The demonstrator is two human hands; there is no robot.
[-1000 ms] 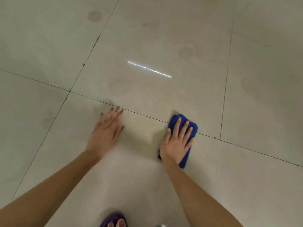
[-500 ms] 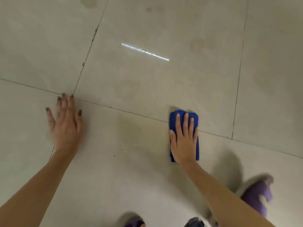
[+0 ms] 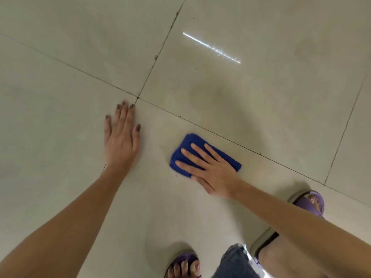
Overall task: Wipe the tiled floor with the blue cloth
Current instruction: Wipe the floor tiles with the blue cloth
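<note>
The folded blue cloth [image 3: 187,146] lies flat on the pale tiled floor [image 3: 261,101], just below a dark grout line. My right hand [image 3: 208,169] presses down on the cloth with fingers spread, pointing up and to the left, covering its middle. My left hand [image 3: 121,137] rests palm-down on the bare tile to the left, fingers together, fingertips near a grout crossing [image 3: 138,97]. It holds nothing.
Both my feet in purple sandals stand on the tile at the bottom: one [image 3: 184,265] at bottom centre, the other [image 3: 309,201] at the right under my right forearm. A faint dull smudge [image 3: 208,97] marks the tile beyond the cloth. A bright light streak [image 3: 210,47] reflects farther off.
My right hand has swung the cloth so it points up-left instead of straight ahead. My left hand stays planted near the grout crossing. The view has shifted, showing both feet.
</note>
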